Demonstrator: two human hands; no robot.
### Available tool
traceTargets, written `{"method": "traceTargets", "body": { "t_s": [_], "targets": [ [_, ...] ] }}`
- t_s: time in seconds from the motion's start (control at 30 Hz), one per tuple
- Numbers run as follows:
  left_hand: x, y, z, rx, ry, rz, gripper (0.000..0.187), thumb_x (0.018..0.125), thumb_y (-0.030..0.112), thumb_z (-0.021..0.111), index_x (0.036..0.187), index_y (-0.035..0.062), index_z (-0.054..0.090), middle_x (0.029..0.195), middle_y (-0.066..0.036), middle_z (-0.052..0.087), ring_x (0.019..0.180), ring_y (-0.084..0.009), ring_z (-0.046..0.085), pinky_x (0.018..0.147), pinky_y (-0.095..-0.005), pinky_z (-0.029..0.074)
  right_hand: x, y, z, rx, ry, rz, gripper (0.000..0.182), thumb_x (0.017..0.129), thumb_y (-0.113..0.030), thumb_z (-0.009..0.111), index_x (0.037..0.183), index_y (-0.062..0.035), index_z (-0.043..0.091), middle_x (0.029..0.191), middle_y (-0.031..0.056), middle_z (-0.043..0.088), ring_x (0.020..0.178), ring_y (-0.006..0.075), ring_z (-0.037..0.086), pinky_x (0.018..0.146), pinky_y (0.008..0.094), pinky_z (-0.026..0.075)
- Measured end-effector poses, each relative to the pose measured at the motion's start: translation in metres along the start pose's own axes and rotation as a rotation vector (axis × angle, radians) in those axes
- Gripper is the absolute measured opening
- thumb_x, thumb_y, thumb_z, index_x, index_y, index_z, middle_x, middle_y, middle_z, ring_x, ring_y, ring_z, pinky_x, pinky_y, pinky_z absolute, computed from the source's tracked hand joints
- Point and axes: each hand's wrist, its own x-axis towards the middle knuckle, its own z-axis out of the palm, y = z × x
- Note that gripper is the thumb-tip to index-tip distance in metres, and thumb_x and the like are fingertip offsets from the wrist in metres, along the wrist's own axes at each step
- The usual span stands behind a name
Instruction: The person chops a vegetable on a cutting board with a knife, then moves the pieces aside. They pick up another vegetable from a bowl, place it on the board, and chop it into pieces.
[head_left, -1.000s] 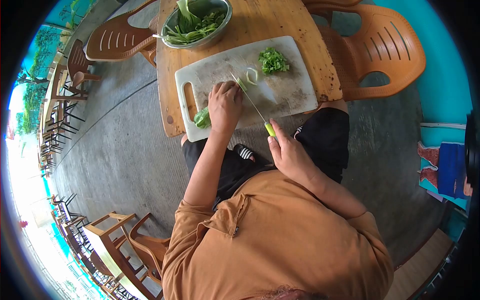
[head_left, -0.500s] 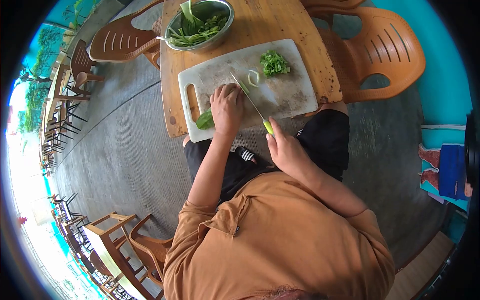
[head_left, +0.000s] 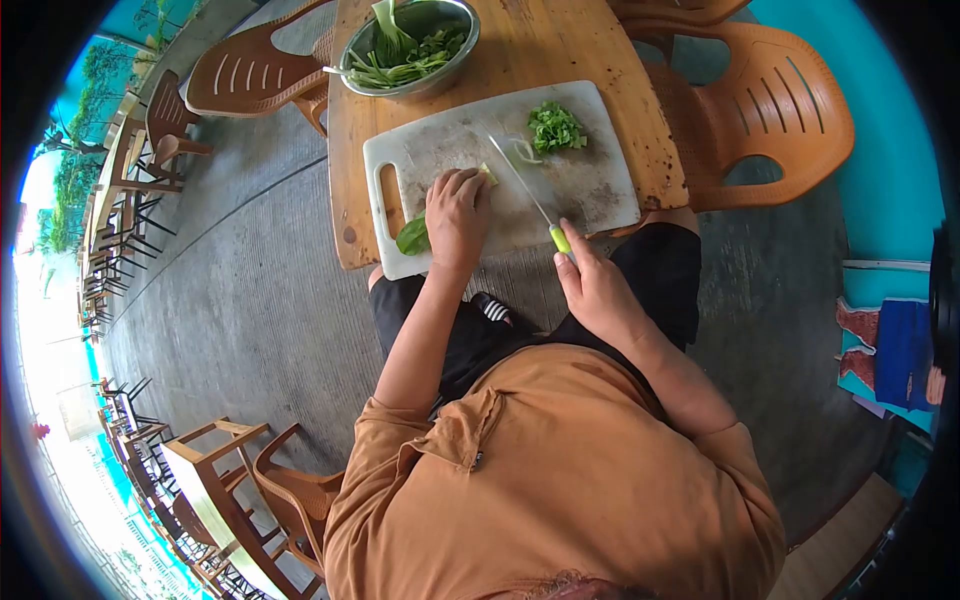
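Note:
My left hand (head_left: 457,212) is closed over a leafy green vegetable (head_left: 412,235) on the white cutting board (head_left: 590,200). The leaf end sticks out to the left of the hand, and a pale cut end shows past the fingertips; the middle is hidden. In my right hand (head_left: 597,295) is a knife (head_left: 527,187) with a yellow-green handle, its blade slanting up and left over the board. Thin pale slices (head_left: 525,152) lie beside the blade, near a pile of chopped greens (head_left: 556,127).
A metal bowl (head_left: 440,82) holding more leafy greens stands beyond the board on the wooden table (head_left: 540,45). An orange plastic chair (head_left: 785,110) is at the table's right side, a brown chair (head_left: 250,70) at its left.
My right hand has moved the knife right, away from my left hand and the vegetable. The slices have shifted toward the chopped pile. My left hand stays nearly in place.

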Motion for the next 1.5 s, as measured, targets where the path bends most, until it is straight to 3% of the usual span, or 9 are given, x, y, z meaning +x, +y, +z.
{"method": "traceTargets", "body": {
  "t_s": [0.07, 0.2, 0.37, 0.6, 0.77, 1.0, 1.1, 1.27, 1.5],
  "targets": [
    [-0.001, 0.0, 0.0, -0.037, 0.008, -0.023, 0.017, 0.091, 0.013, 0.078, 0.106, 0.0042, 0.08, 0.113, -0.007, 0.077, 0.117, -0.0299, 0.068, 0.104, -0.0449, 0.052, -0.004, 0.0, 0.005, 0.045, 0.029, -0.086, 0.055, 0.111, -0.021, 0.056, 0.156, 0.0085, 0.043, 0.112, 0.0402, 0.07, 0.106, 0.0547, 0.07, 0.088, 0.0561, 0.058],
    [-0.001, 0.002, -0.001, -0.017, 0.001, -0.024, 0.017, 0.09, 0.011, 0.077, 0.105, 0.0035, 0.079, 0.114, -0.007, 0.076, 0.117, -0.0303, 0.068, 0.104, -0.0451, 0.052, -0.013, -0.014, 0.006, 0.115, -0.039, -0.025, 0.057, 0.111, -0.021, 0.056, 0.158, 0.0081, 0.041, 0.12, 0.0416, 0.068, 0.112, 0.0552, 0.068, 0.094, 0.056, 0.057],
    [-0.002, 0.002, 0.0, -0.034, -0.002, -0.038, 0.017, 0.09, 0.01, 0.076, 0.105, 0.003, 0.079, 0.116, -0.007, 0.075, 0.119, -0.0312, 0.066, 0.104, -0.0457, 0.051, -0.019, -0.019, 0.007, 0.177, -0.11, 0.003, 0.058, 0.112, -0.017, 0.053, 0.162, 0.0067, 0.036, 0.146, 0.0401, 0.056, 0.134, 0.0537, 0.058, 0.11, 0.0522, 0.052],
    [-0.001, 0.005, -0.003, -0.012, -0.034, -0.071, 0.017, 0.089, 0.01, 0.077, 0.105, 0.0037, 0.079, 0.114, -0.006, 0.074, 0.119, -0.0312, 0.065, 0.102, -0.0456, 0.051, -0.02, -0.015, 0.011, 0.143, -0.096, -0.061, 0.057, 0.112, -0.015, 0.052, 0.162, 0.0071, 0.036, 0.151, 0.0383, 0.054, 0.138, 0.0527, 0.056, 0.114, 0.0511, 0.05],
    [-0.001, 0.004, -0.001, -0.045, 0.035, -0.042, 0.017, 0.085, 0.007, 0.079, 0.102, 0.0036, 0.079, 0.113, -0.007, 0.077, 0.116, -0.0314, 0.067, 0.101, -0.0464, 0.051, -0.021, -0.018, 0.007, 0.134, -0.147, -0.006, 0.057, 0.112, -0.015, 0.052, 0.162, 0.0073, 0.035, 0.148, 0.0396, 0.055, 0.134, 0.0539, 0.058, 0.11, 0.0519, 0.053],
    [-0.001, 0.003, -0.001, -0.023, 0.014, -0.042, 0.016, 0.089, 0.01, 0.078, 0.103, 0.0046, 0.08, 0.112, -0.005, 0.076, 0.116, -0.0302, 0.066, 0.1, -0.0452, 0.051, -0.021, -0.016, 0.016, 0.081, -0.111, -0.052, 0.058, 0.112, -0.015, 0.051, 0.163, 0.006, 0.033, 0.144, 0.0405, 0.057, 0.13, 0.055, 0.06, 0.106, 0.0535, 0.055],
    [-0.001, 0.002, 0.0, -0.015, 0.014, -0.038, 0.016, 0.088, 0.011, 0.079, 0.103, 0.0046, 0.08, 0.112, -0.004, 0.076, 0.116, -0.0298, 0.066, 0.1, -0.0453, 0.051, -0.018, -0.018, 0.023, 0.034, -0.126, -0.011, 0.061, 0.112, -0.015, 0.051, 0.165, 0.0051, 0.029, 0.143, 0.0402, 0.059, 0.125, 0.0559, 0.062, 0.102, 0.0549, 0.056],
    [-0.002, 0.001, 0.001, 0.009, 0.024, -0.034, 0.015, 0.087, 0.011, 0.079, 0.101, 0.0047, 0.08, 0.112, -0.005, 0.075, 0.116, -0.0297, 0.066, 0.099, -0.0454, 0.051, -0.006, -0.017, 0.034, -0.084, -0.06, -0.052, 0.065, 0.111, -0.017, 0.053, 0.167, 0.0027, 0.026, 0.124, 0.0373, 0.067, 0.105, 0.0548, 0.069, 0.091, 0.0571, 0.058],
    [0.002, 0.004, -0.005, 0.008, -0.005, -0.047, 0.015, 0.088, 0.013, 0.078, 0.101, 0.0056, 0.08, 0.113, -0.005, 0.073, 0.114, -0.0309, 0.065, 0.099, -0.046, 0.05, -0.008, -0.009, 0.036, -0.115, -0.024, -0.105, 0.066, 0.111, -0.018, 0.054, 0.169, -0.001, 0.025, 0.116, 0.0344, 0.067, 0.095, 0.0528, 0.07, 0.083, 0.0565, 0.059]
  ]
}}
